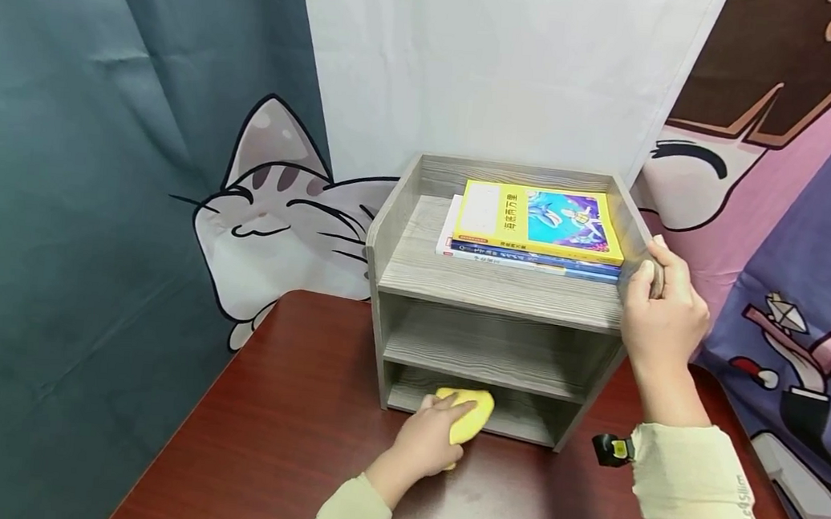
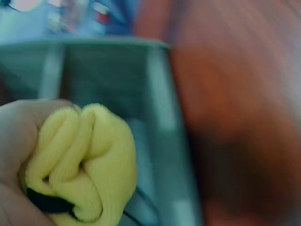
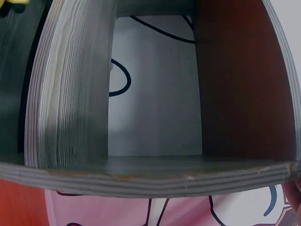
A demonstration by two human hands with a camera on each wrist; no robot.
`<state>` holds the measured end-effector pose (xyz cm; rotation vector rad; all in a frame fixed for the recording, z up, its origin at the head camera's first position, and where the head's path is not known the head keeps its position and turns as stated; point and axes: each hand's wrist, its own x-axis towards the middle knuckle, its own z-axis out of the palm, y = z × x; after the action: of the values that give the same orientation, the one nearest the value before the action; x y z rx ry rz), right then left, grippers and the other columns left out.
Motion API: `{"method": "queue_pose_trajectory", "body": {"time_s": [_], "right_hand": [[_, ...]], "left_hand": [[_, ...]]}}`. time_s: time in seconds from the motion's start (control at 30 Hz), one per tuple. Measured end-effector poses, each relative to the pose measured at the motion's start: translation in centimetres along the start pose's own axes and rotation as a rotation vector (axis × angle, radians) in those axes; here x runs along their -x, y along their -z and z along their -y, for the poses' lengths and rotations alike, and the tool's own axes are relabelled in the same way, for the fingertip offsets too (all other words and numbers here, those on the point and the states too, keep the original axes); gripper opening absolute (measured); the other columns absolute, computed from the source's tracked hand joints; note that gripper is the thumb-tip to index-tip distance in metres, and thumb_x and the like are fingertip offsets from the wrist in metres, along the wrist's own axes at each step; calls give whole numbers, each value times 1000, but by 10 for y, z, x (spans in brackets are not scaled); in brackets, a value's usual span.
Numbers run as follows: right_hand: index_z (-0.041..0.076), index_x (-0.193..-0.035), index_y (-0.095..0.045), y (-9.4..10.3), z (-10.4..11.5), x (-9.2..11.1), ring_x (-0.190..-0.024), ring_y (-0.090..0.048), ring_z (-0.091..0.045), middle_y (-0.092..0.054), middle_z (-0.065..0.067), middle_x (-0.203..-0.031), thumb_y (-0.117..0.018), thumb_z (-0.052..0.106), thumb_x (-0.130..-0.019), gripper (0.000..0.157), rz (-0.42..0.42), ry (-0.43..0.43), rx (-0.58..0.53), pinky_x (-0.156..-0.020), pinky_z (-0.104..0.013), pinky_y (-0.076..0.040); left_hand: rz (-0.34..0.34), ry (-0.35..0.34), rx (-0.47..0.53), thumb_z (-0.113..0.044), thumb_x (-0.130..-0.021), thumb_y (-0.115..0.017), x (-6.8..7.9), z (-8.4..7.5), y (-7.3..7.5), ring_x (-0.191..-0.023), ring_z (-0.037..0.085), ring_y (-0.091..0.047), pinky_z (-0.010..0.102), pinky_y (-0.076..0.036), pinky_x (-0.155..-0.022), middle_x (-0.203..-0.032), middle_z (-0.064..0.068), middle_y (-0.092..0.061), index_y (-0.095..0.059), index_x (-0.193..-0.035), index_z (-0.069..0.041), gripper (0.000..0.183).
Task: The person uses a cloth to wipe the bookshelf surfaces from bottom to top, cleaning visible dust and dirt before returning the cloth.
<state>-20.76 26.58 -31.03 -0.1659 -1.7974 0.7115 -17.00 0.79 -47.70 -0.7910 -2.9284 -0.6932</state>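
A small grey wood-grain shelf unit point(image 1: 500, 297) stands on the reddish-brown table. At its lowest opening, my left hand point(image 1: 426, 441) grips a folded yellow cloth point(image 1: 473, 416). In the left wrist view the cloth point(image 2: 106, 155) is bunched in thick folds against the fingers, with a dark patch at its lower side. My right hand point(image 1: 665, 309) holds the front edge of the unit's right side panel, near the top. Only a sliver of that hand point(image 3: 294, 190) shows at the right wrist view's edge.
Several stacked books point(image 1: 541, 224), a yellow one uppermost, lie on the unit's top. The middle shelf point(image 1: 489, 345) is bare in front. Behind hang a printed cat curtain point(image 1: 280, 226) and a white one point(image 1: 501, 64). The table point(image 1: 251, 433) extends left and forward.
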Motion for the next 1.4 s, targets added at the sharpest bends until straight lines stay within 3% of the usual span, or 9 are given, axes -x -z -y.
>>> {"method": "queue_pose_trajectory", "body": {"time_s": [0.13, 0.23, 0.33, 0.47, 0.73, 0.87, 1.1, 1.2, 1.4], "right_hand": [[15, -110, -68, 5, -3, -3, -98, -62, -31, -60, 13, -118, -53, 21, -88, 28, 52, 9, -17, -77, -48, -45], [16, -113, -67, 8, -4, -4, -106, -59, -27, -59, 12, -120, -55, 24, -88, 29, 113, -6, -38, -86, -44, -44], [17, -117, -65, 10, -6, -3, -110, -56, -26, -57, 10, -122, -55, 26, -89, 31, 173, -21, -44, -90, -42, -43], [17, -120, -63, 10, -8, -1, -113, -54, -28, -56, 7, -125, -54, 28, -90, 33, 222, -29, -38, -91, -45, -42], [16, -124, -60, 10, -10, 0, -113, -53, -33, -54, 4, -128, -54, 29, -92, 35, 256, 12, -55, -91, -50, -40], [16, -125, -59, 13, -9, -1, -113, -52, -33, -53, 6, -129, -54, 29, -92, 36, 264, 27, -68, -90, -51, -40], [18, -126, -59, 16, -7, -3, -103, -57, -38, -53, 5, -129, -54, 28, -91, 36, 265, -2, -63, -79, -52, -42], [18, -125, -59, 17, -6, -4, -107, -56, -37, -53, 4, -129, -54, 27, -91, 36, 260, -11, -64, -82, -53, -42], [19, -124, -60, 19, -5, -4, -106, -57, -34, -53, 9, -128, -53, 27, -90, 36, 241, -25, -58, -81, -50, -42]], "left_hand": [[-27, -94, 220, -15, -66, -70, 0, -32, 32, -113, 14, -43, 26, -44, -76, -137, -6, -46, -51, -132, -32, 71], [-90, -82, 399, -12, -68, -68, -11, -48, 46, -117, 12, -41, 28, -44, -80, -138, -8, -44, -49, -134, -33, 72], [-147, -34, 541, -10, -68, -67, -30, -61, 48, -116, 14, -42, 29, -42, -85, -135, -5, -47, -50, -134, -32, 72], [-168, 3, 627, -9, -67, -68, -56, -79, 40, -107, 14, -43, 24, -42, -81, -129, -5, -52, -51, -133, -31, 71], [-189, 81, 585, -15, -71, -71, -83, -122, 33, -91, 9, -41, 20, -39, -64, -106, -8, -59, -56, -128, -27, 60], [-177, 144, 613, -17, -72, -72, -89, -137, 35, -83, 9, -39, 22, -38, -59, -88, -7, -53, -59, -121, -24, 51], [-181, 191, 673, -18, -73, -73, -93, -159, 38, -82, 8, -38, 23, -39, -57, -84, -5, -50, -60, -117, -21, 47], [-183, 148, 573, -19, -73, -72, -92, -165, 36, -83, 9, -37, 20, -37, -57, -84, -6, -49, -59, -119, -23, 48], [-202, 18, 183, -29, -76, -69, -91, -169, 33, -93, 13, -39, 18, -37, -60, -99, -5, -54, -54, -127, -24, 53]]}}
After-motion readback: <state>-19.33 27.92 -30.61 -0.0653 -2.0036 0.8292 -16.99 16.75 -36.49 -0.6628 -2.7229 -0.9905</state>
